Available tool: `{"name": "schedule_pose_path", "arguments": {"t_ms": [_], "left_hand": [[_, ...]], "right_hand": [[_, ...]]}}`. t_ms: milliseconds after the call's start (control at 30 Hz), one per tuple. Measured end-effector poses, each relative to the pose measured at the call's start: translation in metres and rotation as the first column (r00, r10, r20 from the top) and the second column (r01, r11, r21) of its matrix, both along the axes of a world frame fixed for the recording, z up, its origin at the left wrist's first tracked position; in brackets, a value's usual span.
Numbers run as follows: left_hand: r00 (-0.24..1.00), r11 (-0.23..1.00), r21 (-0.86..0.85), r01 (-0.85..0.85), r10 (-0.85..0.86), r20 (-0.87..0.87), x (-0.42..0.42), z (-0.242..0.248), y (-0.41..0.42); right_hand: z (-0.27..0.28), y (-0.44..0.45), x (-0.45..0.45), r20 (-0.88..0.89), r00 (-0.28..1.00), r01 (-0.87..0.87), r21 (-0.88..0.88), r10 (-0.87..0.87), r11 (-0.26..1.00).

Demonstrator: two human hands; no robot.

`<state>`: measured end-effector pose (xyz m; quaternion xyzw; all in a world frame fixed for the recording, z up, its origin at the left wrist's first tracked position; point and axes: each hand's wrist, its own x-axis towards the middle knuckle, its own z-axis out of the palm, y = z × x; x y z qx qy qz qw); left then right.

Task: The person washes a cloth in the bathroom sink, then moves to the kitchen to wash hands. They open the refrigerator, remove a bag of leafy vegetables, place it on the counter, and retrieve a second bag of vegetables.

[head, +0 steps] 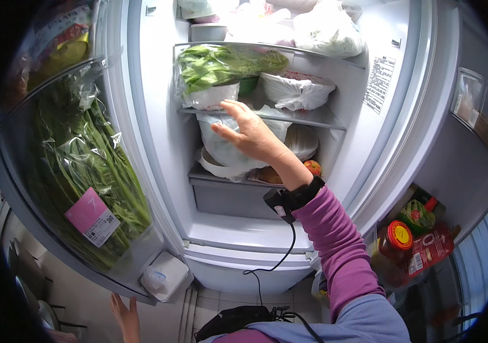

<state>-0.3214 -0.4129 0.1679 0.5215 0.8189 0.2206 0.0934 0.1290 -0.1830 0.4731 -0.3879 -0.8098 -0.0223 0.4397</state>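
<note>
My right hand (250,135) is held out in front of the fridge shelves, fingers apart, with nothing in it. Behind it a pale plastic bag (222,145) stands on the lower level, partly hidden by the hand. Just beyond my fingertips, a clear bag of leafy greens (214,64) lies on the middle glass shelf (312,120), above a white plastic-wrapped item (214,95). Right of that sits a bowl covered by a white plastic bag (297,91). My left hand (126,317) is low, below the left door's bottom edge, apparently empty with thumb and fingers spread.
Both fridge doors stand open. The left door bin holds wrapped green stalks (98,163) and a white lidded box (164,274). In the right door are a red-lidded jar (398,236) and packets. An apple (313,167) lies low inside. A cable (293,244) hangs from my right wrist.
</note>
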Motion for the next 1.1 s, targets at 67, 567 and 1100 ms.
{"name": "schedule_pose_path", "arguments": {"t_ms": [67, 567, 1100], "left_hand": [[0.999, 1.000, -0.005, -0.007, 0.007, 0.053, 0.003, 0.005, 0.002], [0.997, 0.990, 0.131, 0.056, -0.062, 0.043, -0.003, -0.001, 0.010], [0.420, 0.433, -0.007, 0.901, -0.869, 0.262, 0.113, 0.063, 0.021]], "right_hand": [[-0.012, 0.004, 0.010, -0.117, 0.993, -0.005, -0.055, -0.001, 0.998], [-0.094, -0.016, 0.015, -0.248, 0.966, -0.010, -0.319, -0.073, 0.948], [-0.005, 0.023, 0.105, -0.963, 0.250, -0.244, -0.163, -0.101, 0.956]]}}
